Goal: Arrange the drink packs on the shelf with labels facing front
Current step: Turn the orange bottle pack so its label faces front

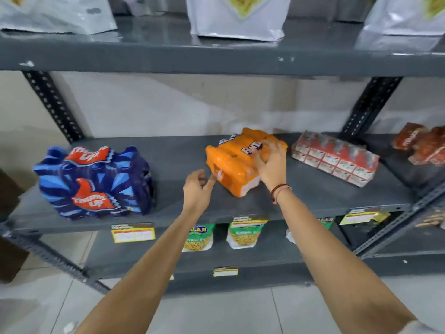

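Note:
An orange drink pack (234, 162) lies turned at an angle in the middle of the grey shelf (183, 153). My right hand (271, 165) rests flat on its top right side, fingers spread over the label. My left hand (198, 189) hovers at the pack's front left corner, fingers curled, touching or nearly touching it. A blue Thums Up pack (96, 182) stands at the left with its label to the front. A red and white carton pack (336, 157) lies askew at the right.
Red packs (423, 145) sit on the neighbouring shelf at far right. White bags (238, 18) stand on the shelf above. Green snack bags (244, 233) and yellow price tags (133, 233) are below. Perforated uprights (53, 104) frame the bay.

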A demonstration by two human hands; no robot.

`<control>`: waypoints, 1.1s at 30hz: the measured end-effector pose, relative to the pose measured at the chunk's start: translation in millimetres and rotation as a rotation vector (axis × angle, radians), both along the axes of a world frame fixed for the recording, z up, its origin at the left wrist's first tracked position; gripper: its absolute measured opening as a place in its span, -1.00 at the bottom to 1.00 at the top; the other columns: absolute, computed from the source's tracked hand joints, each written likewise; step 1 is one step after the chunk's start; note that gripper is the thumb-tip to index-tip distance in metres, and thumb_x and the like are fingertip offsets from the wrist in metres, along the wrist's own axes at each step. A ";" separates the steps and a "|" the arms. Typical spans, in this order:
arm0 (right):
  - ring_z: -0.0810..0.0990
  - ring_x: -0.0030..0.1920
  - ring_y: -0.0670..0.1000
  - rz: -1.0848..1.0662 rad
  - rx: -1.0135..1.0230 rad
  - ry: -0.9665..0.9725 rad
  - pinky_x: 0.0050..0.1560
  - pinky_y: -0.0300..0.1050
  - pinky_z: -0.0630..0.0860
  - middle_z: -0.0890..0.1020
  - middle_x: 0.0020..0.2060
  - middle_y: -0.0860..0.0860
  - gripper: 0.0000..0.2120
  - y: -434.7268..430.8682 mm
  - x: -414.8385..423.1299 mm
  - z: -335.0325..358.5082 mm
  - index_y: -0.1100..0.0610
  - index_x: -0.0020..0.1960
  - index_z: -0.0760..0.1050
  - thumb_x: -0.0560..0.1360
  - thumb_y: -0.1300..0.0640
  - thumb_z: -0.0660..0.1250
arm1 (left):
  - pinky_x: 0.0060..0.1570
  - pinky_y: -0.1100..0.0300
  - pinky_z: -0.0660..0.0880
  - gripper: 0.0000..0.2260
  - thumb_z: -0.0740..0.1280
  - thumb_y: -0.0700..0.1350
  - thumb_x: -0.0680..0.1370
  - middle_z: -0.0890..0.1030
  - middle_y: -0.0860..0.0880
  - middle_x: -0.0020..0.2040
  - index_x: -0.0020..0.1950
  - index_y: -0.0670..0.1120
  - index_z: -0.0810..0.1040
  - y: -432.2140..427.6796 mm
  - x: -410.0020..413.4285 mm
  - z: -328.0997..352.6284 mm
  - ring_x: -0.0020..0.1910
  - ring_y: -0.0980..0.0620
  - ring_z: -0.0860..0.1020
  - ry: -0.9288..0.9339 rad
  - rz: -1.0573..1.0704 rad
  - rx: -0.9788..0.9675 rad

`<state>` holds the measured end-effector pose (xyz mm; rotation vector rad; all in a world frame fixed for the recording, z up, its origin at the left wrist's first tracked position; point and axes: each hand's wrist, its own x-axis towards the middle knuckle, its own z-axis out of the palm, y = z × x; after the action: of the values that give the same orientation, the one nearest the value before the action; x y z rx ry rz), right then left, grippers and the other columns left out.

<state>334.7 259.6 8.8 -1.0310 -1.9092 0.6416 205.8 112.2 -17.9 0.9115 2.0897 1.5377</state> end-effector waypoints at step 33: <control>0.35 0.36 0.26 0.172 -0.217 -0.103 0.40 0.30 0.16 0.45 0.31 0.24 -0.37 52.5 96.4 -77.0 0.25 0.38 0.23 0.45 0.00 0.38 | 0.27 -0.06 0.37 -0.22 0.44 0.02 0.41 0.39 -0.05 0.40 0.47 0.13 0.01 57.0 13.1 -33.8 0.34 -0.06 0.40 0.149 -0.164 -0.053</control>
<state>431.1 312.1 -68.2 -1.0574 -2.0678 0.9265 219.0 169.3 -51.7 1.1788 2.0864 1.3626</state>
